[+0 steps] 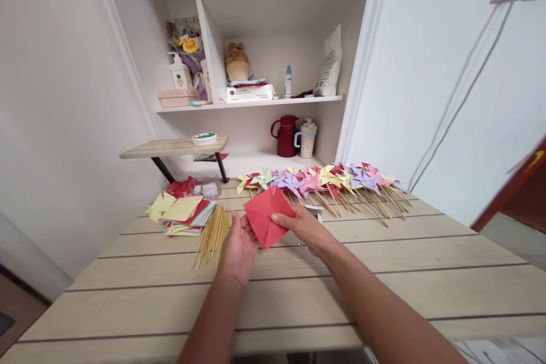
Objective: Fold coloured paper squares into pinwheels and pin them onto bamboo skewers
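Observation:
A square of red paper with crease lines and slits near its corners is held up above the table. My right hand pinches its right side, thumb on top and fingers behind. My left hand is beside the paper's left edge, palm turned inward, thumb apart from the loosely bent fingers. Its fingertips are partly behind the paper, and whether they touch it I cannot tell. Left of that hand lie a bundle of thin wooden sticks and a stack of coloured paper squares.
Many finished paper pinwheels on sticks lie in a row along the table's back. A clear plastic box and a small raised wooden stand are at the back left. A red jug and a cup occupy the shelf behind.

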Motion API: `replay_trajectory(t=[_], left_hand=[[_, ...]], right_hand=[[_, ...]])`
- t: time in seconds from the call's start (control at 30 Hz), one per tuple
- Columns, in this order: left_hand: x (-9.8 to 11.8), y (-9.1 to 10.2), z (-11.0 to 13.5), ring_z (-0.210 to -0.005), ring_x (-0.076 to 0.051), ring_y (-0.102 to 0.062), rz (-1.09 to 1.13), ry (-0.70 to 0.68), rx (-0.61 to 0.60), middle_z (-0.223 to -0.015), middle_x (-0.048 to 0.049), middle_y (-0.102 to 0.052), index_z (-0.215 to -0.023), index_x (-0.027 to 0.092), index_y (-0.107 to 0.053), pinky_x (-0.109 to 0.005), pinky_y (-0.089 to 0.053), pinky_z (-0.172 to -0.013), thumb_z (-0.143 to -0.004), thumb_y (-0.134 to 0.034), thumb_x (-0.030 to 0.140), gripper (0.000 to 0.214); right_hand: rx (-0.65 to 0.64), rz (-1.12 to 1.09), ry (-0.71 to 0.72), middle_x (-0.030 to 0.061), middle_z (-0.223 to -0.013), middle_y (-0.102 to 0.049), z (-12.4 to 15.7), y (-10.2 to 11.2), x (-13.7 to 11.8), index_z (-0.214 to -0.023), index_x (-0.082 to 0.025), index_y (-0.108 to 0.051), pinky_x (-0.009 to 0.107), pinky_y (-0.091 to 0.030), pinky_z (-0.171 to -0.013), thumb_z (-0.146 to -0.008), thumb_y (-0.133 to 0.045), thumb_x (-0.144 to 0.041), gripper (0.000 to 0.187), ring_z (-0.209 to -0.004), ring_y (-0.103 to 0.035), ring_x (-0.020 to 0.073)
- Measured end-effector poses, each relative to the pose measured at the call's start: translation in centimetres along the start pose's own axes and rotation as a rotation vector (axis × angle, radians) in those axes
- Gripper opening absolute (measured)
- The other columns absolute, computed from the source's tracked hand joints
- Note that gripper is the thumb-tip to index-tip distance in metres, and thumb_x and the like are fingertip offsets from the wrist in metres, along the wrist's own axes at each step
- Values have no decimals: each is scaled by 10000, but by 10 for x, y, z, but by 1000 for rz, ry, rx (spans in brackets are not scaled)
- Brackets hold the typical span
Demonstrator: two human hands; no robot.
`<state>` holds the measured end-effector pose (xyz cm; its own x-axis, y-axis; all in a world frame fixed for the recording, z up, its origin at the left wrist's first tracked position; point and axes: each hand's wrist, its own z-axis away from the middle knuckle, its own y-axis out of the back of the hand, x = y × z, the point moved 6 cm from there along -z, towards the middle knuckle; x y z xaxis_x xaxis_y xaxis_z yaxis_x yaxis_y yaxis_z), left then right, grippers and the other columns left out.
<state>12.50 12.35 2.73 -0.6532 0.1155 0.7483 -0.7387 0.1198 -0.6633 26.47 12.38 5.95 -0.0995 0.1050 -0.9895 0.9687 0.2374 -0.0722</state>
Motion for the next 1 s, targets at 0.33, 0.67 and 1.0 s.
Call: replay_trajectory(t=[0.33,0.67,1.0], left_hand=[[-3,-5,6,-1049,-239,-681,-127,27,-55,-1160,-134,-732,-1153,166,-701,-357,-511,-945,-834,-698,491,456],[-5,-4,6,-1038,-240,-684,-214,65,-61,-1095,-126,-751,-1044,151,-719,-334,-513,-903,-765,-793,390,374],[-4,8,3,-740,-193,-699,-309,-29,120,-852,-97,-772,-886,135,-761,-308,-524,-749,-630,-865,450,420]], right_hand=[[70,12,15,68,-949,-755,-1,5,-1,-903,-163,-714,387,-472,-861,-667,-804,-448,381,-862,-647,239],[31,22,-3,35,-800,-730,-4,4,5,-830,-151,-701,319,-452,-747,-674,-782,-414,316,-723,-617,184],[-4,1,-41,37,-804,-732,-2,2,5,-838,-158,-721,339,-456,-775,-669,-801,-461,356,-744,-621,194]])
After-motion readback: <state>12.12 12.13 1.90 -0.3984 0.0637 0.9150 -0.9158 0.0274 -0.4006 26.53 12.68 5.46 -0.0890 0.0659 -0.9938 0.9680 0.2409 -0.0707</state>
